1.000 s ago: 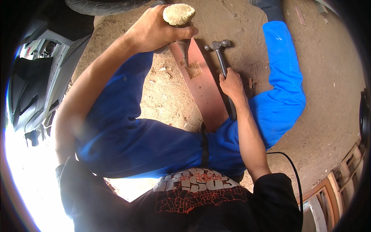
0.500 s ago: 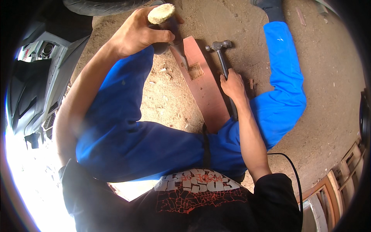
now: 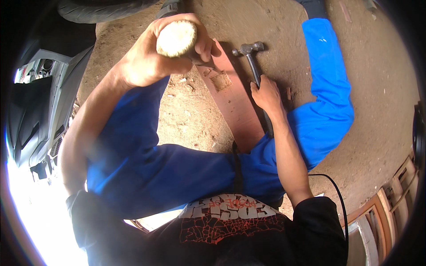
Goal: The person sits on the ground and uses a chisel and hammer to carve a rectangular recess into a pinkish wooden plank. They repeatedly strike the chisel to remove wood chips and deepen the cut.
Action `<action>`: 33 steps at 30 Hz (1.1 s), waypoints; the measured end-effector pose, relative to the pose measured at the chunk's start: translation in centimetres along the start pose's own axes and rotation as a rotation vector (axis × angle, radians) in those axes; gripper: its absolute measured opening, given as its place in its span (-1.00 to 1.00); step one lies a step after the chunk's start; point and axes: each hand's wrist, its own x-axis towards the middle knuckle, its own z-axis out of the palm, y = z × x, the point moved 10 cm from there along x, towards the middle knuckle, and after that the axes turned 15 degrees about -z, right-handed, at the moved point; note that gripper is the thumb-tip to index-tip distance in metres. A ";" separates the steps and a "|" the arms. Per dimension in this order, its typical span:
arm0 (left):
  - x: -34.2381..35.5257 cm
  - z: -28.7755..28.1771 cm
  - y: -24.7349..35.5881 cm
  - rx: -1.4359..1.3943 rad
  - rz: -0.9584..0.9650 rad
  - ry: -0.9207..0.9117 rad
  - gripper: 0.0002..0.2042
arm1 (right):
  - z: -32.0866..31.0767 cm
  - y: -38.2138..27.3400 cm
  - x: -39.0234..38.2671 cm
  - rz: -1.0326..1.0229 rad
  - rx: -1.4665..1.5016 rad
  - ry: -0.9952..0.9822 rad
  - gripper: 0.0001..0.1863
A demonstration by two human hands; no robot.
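My left hand (image 3: pixel 144 57) is closed around a chisel, its frayed pale handle end (image 3: pixel 176 38) turned up at me; the blade is hidden by the hand. Below and right of it, a reddish wooden board (image 3: pixel 237 113) slants from between my feet to my lap. A shallow square recess (image 3: pixel 220 81) is cut in it, with a small chip of wood at its upper left corner. Wrapped round the shaft of a ball-peen hammer (image 3: pixel 253 62), my right hand (image 3: pixel 267 94) keeps it low beside the board's right edge, the head pointing away from me.
My legs in blue trousers (image 3: pixel 328 66) lie bent on both sides of the board. Wood chips dot the sandy ground (image 3: pixel 191 115). A tyre (image 3: pixel 97 11) and a dark motorbike (image 3: pixel 33 111) stand at left; wooden frames (image 3: pixel 381 213) are at lower right, near a black cable (image 3: pixel 339 199).
My left hand has lifted the chisel out of the recess and tipped its handle end toward me, slightly left and down. The right hand and hammer have barely moved.
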 end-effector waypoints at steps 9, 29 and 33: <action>-0.1 3.2 1.2 0.212 0.028 -0.051 -0.70 | -0.4 -0.6 0.0 -0.024 -0.034 -0.011 -0.66; -1.4 3.0 0.0 0.208 -0.046 -0.006 -0.75 | 0.1 0.0 -0.5 0.041 -0.006 -0.090 -0.61; -0.9 2.6 -0.1 0.114 -0.063 -0.009 -0.78 | 0.9 2.1 -1.2 0.130 0.073 -0.120 -0.59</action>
